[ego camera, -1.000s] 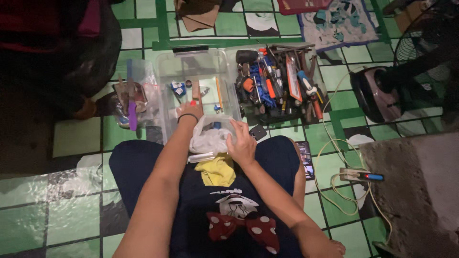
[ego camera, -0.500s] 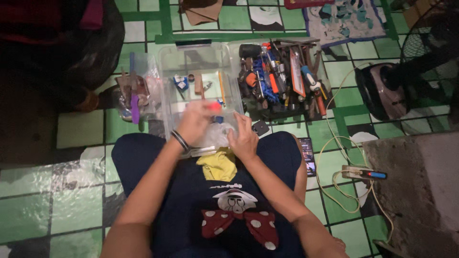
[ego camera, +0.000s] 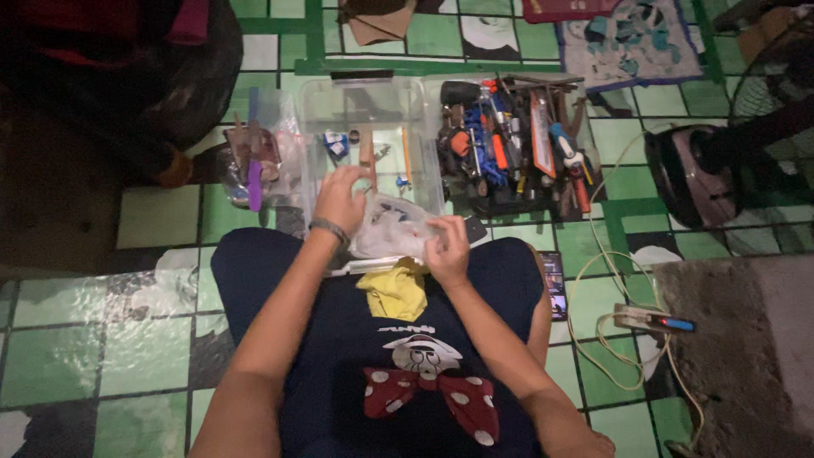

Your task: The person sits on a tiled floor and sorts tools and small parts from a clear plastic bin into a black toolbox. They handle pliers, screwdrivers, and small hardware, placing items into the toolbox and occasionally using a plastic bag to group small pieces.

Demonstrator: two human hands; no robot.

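I sit on the floor with a clear plastic bag of small parts stretched between both hands at the near edge of a clear plastic bin. My left hand grips the bag's left side; a dark band circles that wrist. My right hand pinches the bag's right edge. Inside the bin lie a few small items, among them a blue and white piece and an orange pencil-like stick. A yellow cloth lies in my lap under the bag.
A tray crammed with hand tools stands right of the bin. Another plastic bag with a purple tool lies to the left. A phone, a power strip with white cable and a fan base are on the right.
My left hand drew back from inside the bin and took hold of the bag's left side. The bag is now spread flatter between both hands.
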